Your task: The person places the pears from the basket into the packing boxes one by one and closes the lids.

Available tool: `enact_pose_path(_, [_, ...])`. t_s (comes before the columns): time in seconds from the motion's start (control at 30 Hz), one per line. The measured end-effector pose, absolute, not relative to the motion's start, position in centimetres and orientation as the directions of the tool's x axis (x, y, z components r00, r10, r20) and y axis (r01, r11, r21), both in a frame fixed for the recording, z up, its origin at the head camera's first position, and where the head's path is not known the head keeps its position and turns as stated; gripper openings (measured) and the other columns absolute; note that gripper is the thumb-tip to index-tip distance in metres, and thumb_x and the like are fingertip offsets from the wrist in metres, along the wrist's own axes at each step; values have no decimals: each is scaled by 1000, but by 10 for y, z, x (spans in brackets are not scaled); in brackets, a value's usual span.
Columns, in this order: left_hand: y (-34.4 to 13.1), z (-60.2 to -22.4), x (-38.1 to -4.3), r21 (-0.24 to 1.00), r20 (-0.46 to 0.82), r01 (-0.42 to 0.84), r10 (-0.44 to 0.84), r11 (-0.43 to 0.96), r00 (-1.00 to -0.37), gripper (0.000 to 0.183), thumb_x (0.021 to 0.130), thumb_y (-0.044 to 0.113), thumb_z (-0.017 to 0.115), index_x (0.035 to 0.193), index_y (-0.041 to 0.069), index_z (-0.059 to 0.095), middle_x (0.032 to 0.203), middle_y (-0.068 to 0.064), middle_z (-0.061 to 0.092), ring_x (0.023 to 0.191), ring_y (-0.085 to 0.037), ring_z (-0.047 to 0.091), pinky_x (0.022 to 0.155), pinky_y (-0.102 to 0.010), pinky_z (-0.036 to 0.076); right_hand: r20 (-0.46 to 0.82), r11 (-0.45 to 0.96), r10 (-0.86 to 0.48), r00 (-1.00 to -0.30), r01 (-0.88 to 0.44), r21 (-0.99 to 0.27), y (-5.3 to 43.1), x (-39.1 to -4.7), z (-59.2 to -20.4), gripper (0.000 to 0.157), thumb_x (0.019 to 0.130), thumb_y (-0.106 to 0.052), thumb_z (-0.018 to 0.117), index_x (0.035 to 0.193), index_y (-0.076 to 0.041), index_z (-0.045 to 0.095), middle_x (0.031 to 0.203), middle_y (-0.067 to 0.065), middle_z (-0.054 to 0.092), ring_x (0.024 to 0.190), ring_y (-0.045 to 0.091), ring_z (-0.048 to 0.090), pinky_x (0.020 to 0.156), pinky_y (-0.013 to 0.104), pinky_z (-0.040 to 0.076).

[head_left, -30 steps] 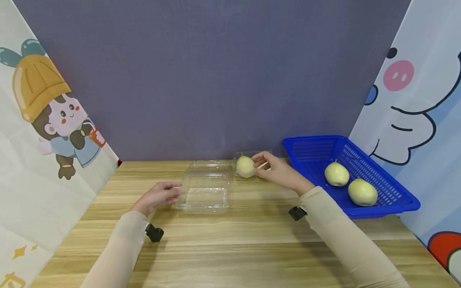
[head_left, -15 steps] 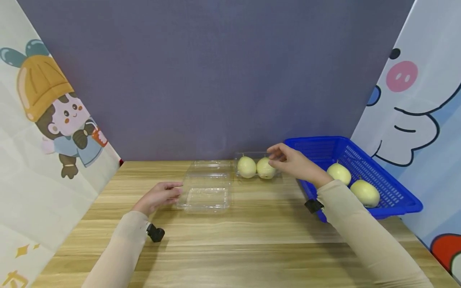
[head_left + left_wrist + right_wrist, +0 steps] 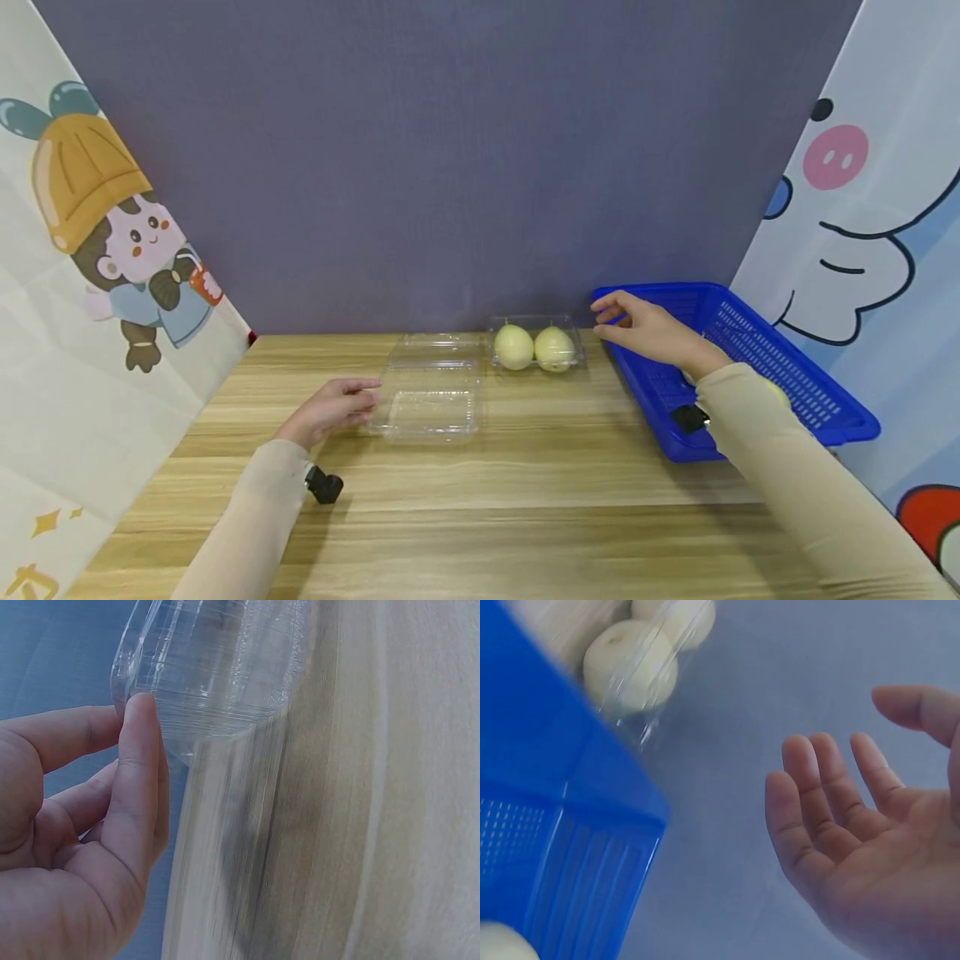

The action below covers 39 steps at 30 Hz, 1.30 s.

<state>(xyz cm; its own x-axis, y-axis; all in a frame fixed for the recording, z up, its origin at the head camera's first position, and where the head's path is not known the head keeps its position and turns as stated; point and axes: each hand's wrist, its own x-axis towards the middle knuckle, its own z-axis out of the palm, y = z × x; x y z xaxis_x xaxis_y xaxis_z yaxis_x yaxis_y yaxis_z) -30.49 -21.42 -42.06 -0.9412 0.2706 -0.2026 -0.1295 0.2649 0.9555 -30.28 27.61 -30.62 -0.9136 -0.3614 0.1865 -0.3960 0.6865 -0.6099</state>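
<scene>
Pinched at its left rim by my left hand (image 3: 330, 411) is a clear plastic clamshell container (image 3: 433, 408); the left wrist view shows the fingertips on the container's edge (image 3: 217, 667). Just right of it sits a clear plastic box (image 3: 577, 358) with two pale yellow pears, a left pear (image 3: 513, 347) and a right pear (image 3: 555, 348), side by side. Whether this box joins the container I cannot tell. My right hand (image 3: 641, 329) holds nothing and hovers over the blue basket's (image 3: 648, 408) left rim, fingers loosely bent and thumb apart.
The basket stands at the table's right; my right arm mostly hides its pears, though one pear (image 3: 502, 943) shows in the right wrist view. A grey panel (image 3: 450, 167) rises behind the wooden table (image 3: 480, 517). Printed cloths hang at both sides.
My right hand has let go of a pear in the clear box and moved right, away from the box and over the basket. The left hand stays at the container's rim.
</scene>
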Motion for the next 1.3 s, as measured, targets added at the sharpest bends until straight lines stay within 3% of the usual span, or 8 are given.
enact_pose_path(0.37, [-214, -421, -306, 952, -215, -141, 265, 272, -940, 49, 106, 5, 49, 149, -11, 34, 135, -30, 50, 108, -24, 60, 85, -27, 57, 72, 762, -296, -953, -281, -584, 310, -311, -305, 45, 102, -33, 60, 136, -5, 51, 129, 20, 58, 118, 39, 54, 95, 57, 46])
enact_pose_path(0.7, [-213, -421, -306, 950, -221, -145, 266, 277, -938, 50, 106, 7, 49, 151, -9, 34, 139, -30, 47, 115, -29, 57, 87, -29, 57, 4, 808, -271, -962, -230, -542, 338, -320, -314, 51, 102, -38, 59, 134, 1, 51, 132, 28, 55, 123, 46, 49, 100, 65, 41])
enact_pose_path(1.0, [-214, -422, -307, 952, -209, -135, 264, 274, -942, 49, 106, 6, 49, 150, -10, 35, 138, -31, 48, 103, -22, 62, 83, -25, 57, 2, 816, -269, -963, -229, -530, 357, -328, -324, 47, 101, -30, 59, 130, 7, 52, 127, 30, 57, 118, 46, 52, 97, 63, 43])
enact_pose_path(1.3, [-214, -421, -305, 950, -220, -145, 267, 276, -938, 49, 106, 6, 48, 150, -9, 35, 140, -31, 46, 112, -27, 59, 88, -29, 57, -79, 857, -244, -967, -177, -484, 368, -331, -330, 55, 99, -30, 61, 131, 13, 48, 131, 36, 51, 119, 53, 48, 97, 65, 43])
